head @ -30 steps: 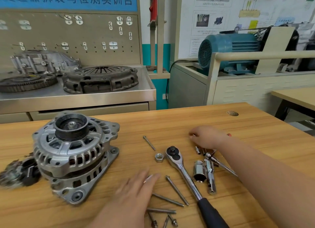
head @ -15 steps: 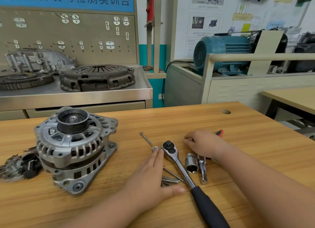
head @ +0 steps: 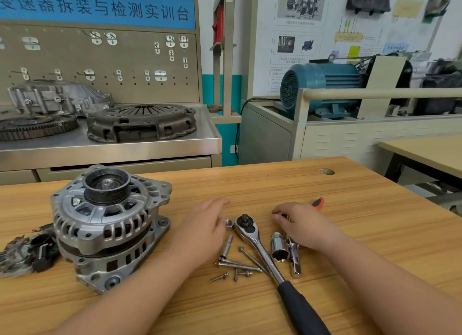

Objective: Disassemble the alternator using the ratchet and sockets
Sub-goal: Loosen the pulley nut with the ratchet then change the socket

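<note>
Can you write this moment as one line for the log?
left hand: flat by nut | right hand: over small tools, grip unclear | ratchet: untouched between hands | alternator: pulley up

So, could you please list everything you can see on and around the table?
table: one, wooden, foreground
alternator: one, silver, table left
ratchet: one, chrome, black handle, table centre
socket: one, chrome, right of ratchet
extension bar: one, chrome, beside socket
nut: one, silver, left of ratchet head
bolts: several, silver, left of ratchet
tool handle: one, red-black, table, rest hidden
clutch cover: one, dark grey, steel bench
motor: one, blue, right cabinet
left hand: one, open, by nut
right hand: one, fingers curled, beyond socket
</note>
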The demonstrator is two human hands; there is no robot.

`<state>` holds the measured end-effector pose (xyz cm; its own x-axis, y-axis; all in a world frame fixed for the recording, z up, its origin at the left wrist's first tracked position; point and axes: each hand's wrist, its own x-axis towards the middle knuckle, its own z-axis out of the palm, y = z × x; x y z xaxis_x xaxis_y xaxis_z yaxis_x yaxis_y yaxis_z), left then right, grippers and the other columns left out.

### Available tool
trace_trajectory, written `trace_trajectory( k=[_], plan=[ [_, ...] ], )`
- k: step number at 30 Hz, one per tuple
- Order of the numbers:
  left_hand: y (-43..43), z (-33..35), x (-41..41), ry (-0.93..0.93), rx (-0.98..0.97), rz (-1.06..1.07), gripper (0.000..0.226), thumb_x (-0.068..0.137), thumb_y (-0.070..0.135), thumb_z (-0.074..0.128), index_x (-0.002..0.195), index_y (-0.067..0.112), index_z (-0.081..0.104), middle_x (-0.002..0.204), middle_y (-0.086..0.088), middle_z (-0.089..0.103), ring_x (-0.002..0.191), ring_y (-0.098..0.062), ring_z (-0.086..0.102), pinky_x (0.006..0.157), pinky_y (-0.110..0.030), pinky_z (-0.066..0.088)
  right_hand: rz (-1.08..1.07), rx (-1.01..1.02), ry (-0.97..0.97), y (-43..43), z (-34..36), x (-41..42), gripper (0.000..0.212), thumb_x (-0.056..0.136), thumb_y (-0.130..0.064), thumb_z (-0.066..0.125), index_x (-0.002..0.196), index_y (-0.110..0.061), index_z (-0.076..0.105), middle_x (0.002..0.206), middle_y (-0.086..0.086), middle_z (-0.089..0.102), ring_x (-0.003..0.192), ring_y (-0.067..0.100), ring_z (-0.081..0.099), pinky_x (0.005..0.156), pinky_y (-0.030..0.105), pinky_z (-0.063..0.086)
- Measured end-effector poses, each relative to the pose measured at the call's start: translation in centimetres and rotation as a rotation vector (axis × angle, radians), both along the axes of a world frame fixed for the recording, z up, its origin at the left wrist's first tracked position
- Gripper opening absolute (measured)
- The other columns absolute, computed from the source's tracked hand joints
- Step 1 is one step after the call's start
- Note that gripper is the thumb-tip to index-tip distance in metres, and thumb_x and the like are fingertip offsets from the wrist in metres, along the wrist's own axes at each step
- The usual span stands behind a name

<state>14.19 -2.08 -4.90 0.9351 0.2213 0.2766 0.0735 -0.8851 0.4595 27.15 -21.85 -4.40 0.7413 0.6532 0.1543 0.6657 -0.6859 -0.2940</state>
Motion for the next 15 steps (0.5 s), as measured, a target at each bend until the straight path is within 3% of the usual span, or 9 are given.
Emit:
trace_trajectory(
  k=[1,3,7,10,12,15],
  plan=[
    [0.9,0.5,0.9,0.039,0.053,0.029,0.053,0.099,0.015,0.040,0.149,0.033,0.031,0.157,0.012,0.029,0.144,-0.010,0.025,0.116,-0.030,0.023,-0.006,0.003,0.000,0.0,-0.1,0.1,0.033,0.102,-0.030,0.044,0.127,-0.017,0.061,0.125,0.000,0.064,0.114,0.017,0.057,0.096,0.029,0.046],
    [2.0,0.6,2.5,0.182,0.155,0.045,0.065,0.095,0.001,0.038,0.152,0.030,0.026,0.161,0.010,0.021,0.148,-0.014,0.020,0.119,-0.033,0.021,-0.015,0.009,0.007,0.0,-0.2,0.1,0.033,0.102,-0.029,0.044,0.127,-0.017,0.061,0.126,0.000,0.064,0.115,0.016,0.057,0.096,0.027,0.044],
    [2.5,-0.6,4.2,0.393,0.275,0.015,0.057,0.100,0.006,0.032,0.155,0.019,0.021,0.163,0.003,0.016,0.150,-0.018,0.016,0.119,-0.033,0.021,-0.012,0.034,0.013,0.1,-0.8,0.3,0.031,0.102,-0.028,0.044,0.123,-0.019,0.064,0.121,-0.001,0.066,0.111,0.015,0.057,0.091,0.024,0.043],
    [2.4,-1.1,2.7,0.347,0.291,0.053,0.049,0.101,0.012,0.033,0.151,0.014,0.031,0.162,0.001,0.021,0.146,-0.018,0.027,0.116,-0.031,0.027,-0.013,0.048,0.017,-0.3,-0.9,0.4,0.030,0.102,-0.029,0.044,0.122,-0.021,0.064,0.120,-0.003,0.066,0.109,0.014,0.058,0.088,0.023,0.043],
    [2.1,-1.3,0.9,0.327,0.292,0.045,0.051,0.102,0.014,0.033,0.153,0.017,0.027,0.163,0.003,0.018,0.146,-0.016,0.029,0.118,-0.030,0.028,-0.021,0.066,0.023,-0.6,-0.8,0.6,0.030,0.102,-0.028,0.044,0.123,-0.021,0.064,0.121,-0.003,0.066,0.108,0.013,0.058,0.086,0.022,0.043],
    [1.2,-1.6,-2.2,0.296,0.223,-0.031,0.060,0.100,0.010,0.034,0.155,0.028,0.017,0.162,0.015,0.010,0.147,-0.008,0.022,0.118,-0.023,0.017,-0.086,0.168,0.050,-1.2,-0.5,1.0,0.029,0.101,-0.024,0.044,0.122,-0.024,0.064,0.107,-0.005,0.069,0.086,0.003,0.062,0.067,0.013,0.041]
  ],
)
